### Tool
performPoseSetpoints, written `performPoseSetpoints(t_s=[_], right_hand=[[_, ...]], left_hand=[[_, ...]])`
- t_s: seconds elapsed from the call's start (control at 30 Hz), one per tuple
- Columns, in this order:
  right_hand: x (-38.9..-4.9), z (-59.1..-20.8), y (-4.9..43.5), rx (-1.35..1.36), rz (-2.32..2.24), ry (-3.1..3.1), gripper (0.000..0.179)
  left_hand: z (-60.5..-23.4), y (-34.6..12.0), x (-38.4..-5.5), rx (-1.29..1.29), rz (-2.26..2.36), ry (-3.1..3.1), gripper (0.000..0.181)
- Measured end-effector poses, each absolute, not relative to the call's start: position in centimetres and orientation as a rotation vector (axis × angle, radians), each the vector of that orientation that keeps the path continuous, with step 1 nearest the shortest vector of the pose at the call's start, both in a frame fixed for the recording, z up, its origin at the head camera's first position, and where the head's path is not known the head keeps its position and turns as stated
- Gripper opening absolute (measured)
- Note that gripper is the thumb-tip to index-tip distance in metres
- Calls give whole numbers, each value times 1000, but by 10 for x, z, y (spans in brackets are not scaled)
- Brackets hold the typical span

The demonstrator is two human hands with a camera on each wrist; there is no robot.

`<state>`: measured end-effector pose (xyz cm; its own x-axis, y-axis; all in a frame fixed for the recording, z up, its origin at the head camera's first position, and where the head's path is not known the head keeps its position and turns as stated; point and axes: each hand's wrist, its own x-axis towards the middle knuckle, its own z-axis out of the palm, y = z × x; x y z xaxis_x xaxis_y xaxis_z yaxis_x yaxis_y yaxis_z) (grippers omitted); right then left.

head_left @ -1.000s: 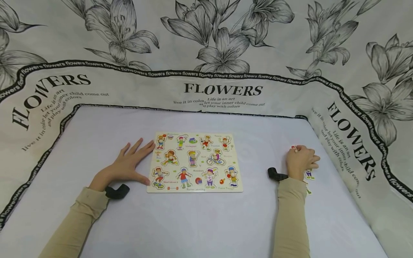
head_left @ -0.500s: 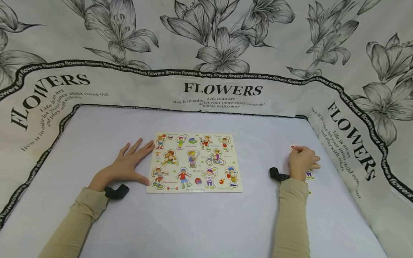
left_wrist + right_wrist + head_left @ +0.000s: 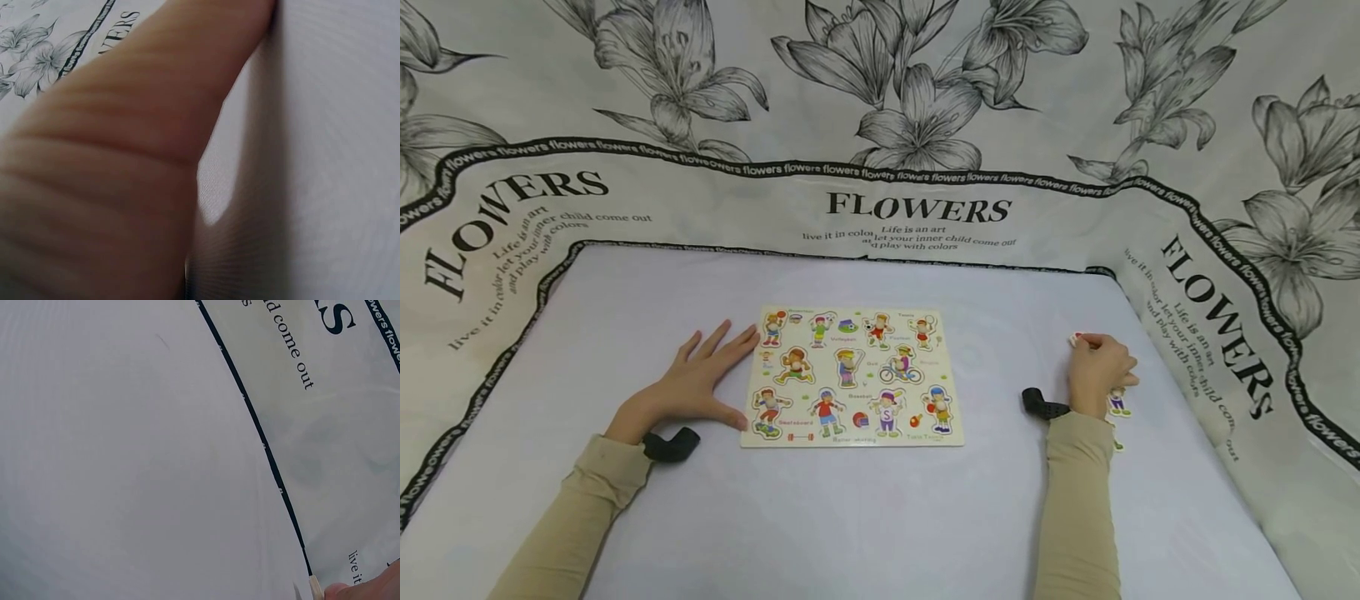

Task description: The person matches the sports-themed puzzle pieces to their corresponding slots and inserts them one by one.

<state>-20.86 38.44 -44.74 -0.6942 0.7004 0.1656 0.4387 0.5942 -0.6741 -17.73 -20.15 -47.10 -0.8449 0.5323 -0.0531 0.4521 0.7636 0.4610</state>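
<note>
In the head view a pale puzzle board (image 3: 860,442) printed with children playing sports lies in the middle of the table. My left hand (image 3: 692,383) is spread flat at its left side, index fingertip and thumb tip right at the edge. Part of that hand (image 3: 137,125) fills much of the left wrist view. Off to the right, my right hand (image 3: 1097,371) pinches a small puzzle piece (image 3: 1077,337) with red on top; the fingers hide most of it. Its thin pale edge (image 3: 316,587) shows beside a fingertip at the bottom of the right wrist view.
Two figure-shaped puzzle pieces show partly hidden by the right hand and sleeve: one with purple trousers (image 3: 1119,405) and one with green (image 3: 1118,446). White cloth (image 3: 850,525) covers the table. A flower-printed sheet (image 3: 925,217) rises behind and at both sides.
My right hand has shifted slightly right, then back left and a little farther away, with the piece in its fingers. My left hand and the board look unmoved.
</note>
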Motion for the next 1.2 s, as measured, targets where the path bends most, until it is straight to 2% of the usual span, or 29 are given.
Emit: performPoseSetpoints(t_s=[0.27, 1.2], right_hand=[[-214, -449, 374, -890, 887, -2356, 31], [-230, -454, 333, -455, 988, -2426, 23]], left_hand=[[-470, -202, -178, 781, 648, 2778, 135], [-470, -201, -178, 791, 654, 2768, 134]])
